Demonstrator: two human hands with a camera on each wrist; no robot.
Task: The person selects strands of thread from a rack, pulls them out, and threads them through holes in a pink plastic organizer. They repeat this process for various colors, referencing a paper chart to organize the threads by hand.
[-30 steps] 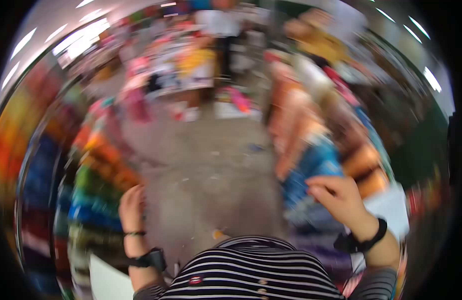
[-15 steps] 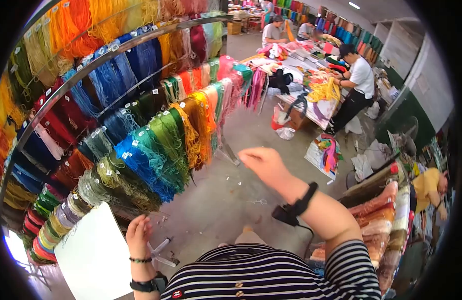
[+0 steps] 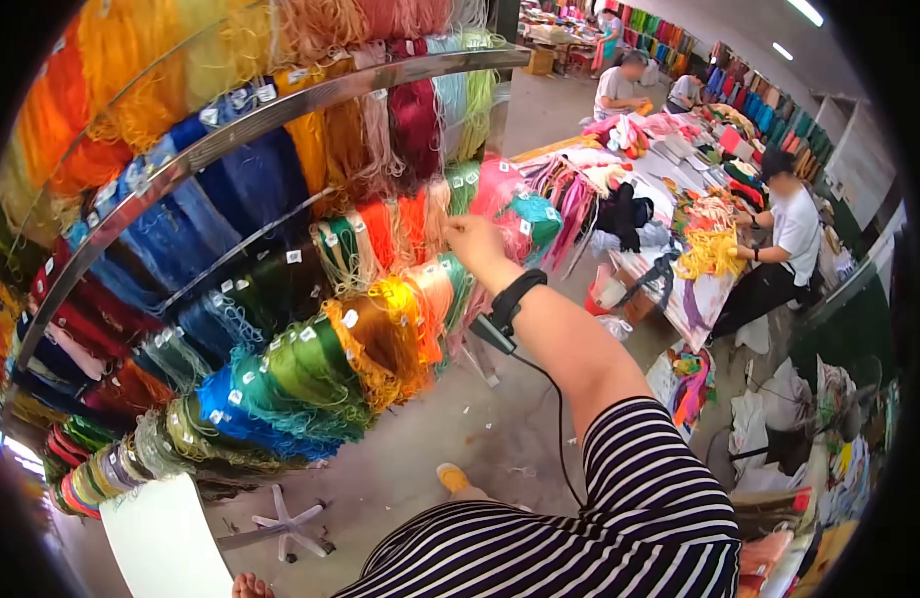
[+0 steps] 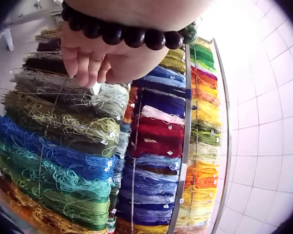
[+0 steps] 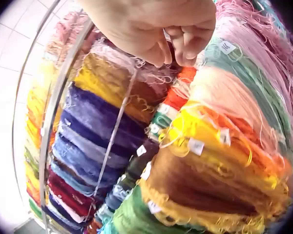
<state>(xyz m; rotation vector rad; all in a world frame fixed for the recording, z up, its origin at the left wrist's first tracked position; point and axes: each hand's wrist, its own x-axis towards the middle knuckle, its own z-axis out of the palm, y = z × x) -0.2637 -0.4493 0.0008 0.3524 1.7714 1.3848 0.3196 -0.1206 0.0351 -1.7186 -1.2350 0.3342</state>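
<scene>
My right hand [image 3: 475, 244] [image 5: 154, 29] is out over the rack, its fingers loosely bent, near the peach skeins [image 5: 216, 90] and red-orange skeins [image 3: 385, 237]. Nothing shows in its grip; whether the fingertips touch thread is unclear. Below it hang yellow-and-brown skeins [image 3: 385, 334] [image 5: 198, 180] with small white tags. Only the fingers of my left hand [image 3: 251, 586] show at the bottom edge of the head view. In the left wrist view that hand [image 4: 105, 61] hangs relaxed, without any visible hold, over grey skeins [image 4: 110, 100] and olive ones [image 4: 73, 117].
A curved metal rail [image 3: 231, 120] spans the rack. A white board [image 3: 166, 538] stands at lower left beside a wheeled chair base [image 3: 288, 523]. At right, people work around a table with piled thread, one in a white shirt [image 3: 793, 234]. A bundle [image 3: 691, 384] lies on the floor.
My view has swung toward the left-hand rack and come closer to it. My right hand has moved forward and up to the skeins; my left hand has dropped to the head view's bottom edge.
</scene>
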